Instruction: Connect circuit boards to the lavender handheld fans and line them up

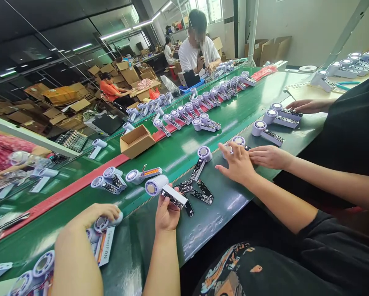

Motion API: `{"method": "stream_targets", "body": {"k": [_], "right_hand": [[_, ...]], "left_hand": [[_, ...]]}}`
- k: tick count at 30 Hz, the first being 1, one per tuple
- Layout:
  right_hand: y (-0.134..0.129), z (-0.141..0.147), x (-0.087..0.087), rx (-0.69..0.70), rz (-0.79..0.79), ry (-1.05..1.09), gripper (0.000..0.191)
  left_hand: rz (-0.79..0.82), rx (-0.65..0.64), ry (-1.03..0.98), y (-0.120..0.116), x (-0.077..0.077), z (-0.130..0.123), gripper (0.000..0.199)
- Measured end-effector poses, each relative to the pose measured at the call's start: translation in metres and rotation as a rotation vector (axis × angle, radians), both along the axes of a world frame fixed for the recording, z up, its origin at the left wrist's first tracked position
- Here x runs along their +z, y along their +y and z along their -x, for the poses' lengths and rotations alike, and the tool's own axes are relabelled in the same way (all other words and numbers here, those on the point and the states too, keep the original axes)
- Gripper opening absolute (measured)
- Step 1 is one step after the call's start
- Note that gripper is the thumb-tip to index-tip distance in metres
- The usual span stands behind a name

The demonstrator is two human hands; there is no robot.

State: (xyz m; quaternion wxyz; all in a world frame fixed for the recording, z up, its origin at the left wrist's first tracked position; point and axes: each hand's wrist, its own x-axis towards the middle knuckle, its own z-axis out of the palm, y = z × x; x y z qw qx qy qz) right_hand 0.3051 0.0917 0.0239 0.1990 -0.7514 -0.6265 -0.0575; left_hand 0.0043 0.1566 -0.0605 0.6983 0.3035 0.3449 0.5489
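Note:
My left hand [166, 216] is closed around the handle of a small lilac handheld fan [153, 186], its circuit board showing along the handle. My right hand [238, 162] hovers over or rests against another fan [227, 151] at the bench edge; its thumb and fingers are spread, and I cannot tell whether they touch it. Between my hands several loose black circuit boards [203, 196] lie in a heap. A fan with its board exposed [204, 154] lies just beyond them.
A co-worker's hands [270, 157] at right are close to mine. Another person's arm [79, 238] reaches in from the left over fans. The green conveyor [184, 146] carries rows of fans and an open cardboard box [137, 142]. A person with a microphone [199, 49] sits across.

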Motion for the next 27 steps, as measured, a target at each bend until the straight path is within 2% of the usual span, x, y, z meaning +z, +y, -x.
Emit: {"method": "stream_targets", "body": {"k": [2, 4, 7, 10, 13, 16, 18, 22, 24, 27], "right_hand": [[0.002, 0.025, 0.007, 0.190, 0.063, 0.016, 0.064], [0.011, 0.051, 0.010, 0.323, 0.238, 0.071, 0.062], [0.035, 0.078, 0.012, 0.307, 0.425, 0.124, 0.060], [0.050, 0.084, 0.017, 0.270, 0.429, 0.127, 0.058], [0.043, 0.076, 0.027, 0.238, 0.348, 0.102, 0.049], [0.024, 0.059, 0.029, 0.205, 0.343, 0.081, 0.039], [0.009, 0.045, 0.021, 0.188, 0.338, 0.065, 0.034], [-0.031, 0.013, -0.011, 0.144, 0.244, 0.004, 0.034], [-0.049, 0.001, -0.024, 0.136, 0.209, -0.030, 0.035], [-0.064, -0.012, -0.031, 0.104, 0.201, -0.065, 0.038]], "left_hand": [[-0.001, 0.000, -0.004, 0.001, 0.001, 0.000, 0.039], [0.000, 0.009, -0.001, 0.001, 0.002, -0.001, 0.036], [0.007, 0.021, 0.021, 0.002, 0.005, -0.002, 0.033], [0.003, 0.000, 0.025, 0.000, 0.008, -0.005, 0.032], [-0.008, -0.020, 0.036, -0.004, 0.014, -0.011, 0.030], [-0.010, -0.019, 0.066, -0.005, 0.021, -0.017, 0.034], [-0.010, -0.013, 0.083, -0.007, 0.026, -0.020, 0.040], [0.007, -0.035, 0.114, -0.025, 0.039, -0.038, 0.047], [0.034, -0.094, 0.158, -0.037, 0.045, -0.058, 0.051], [0.100, -0.241, 0.264, -0.050, 0.051, -0.103, 0.067]]}}
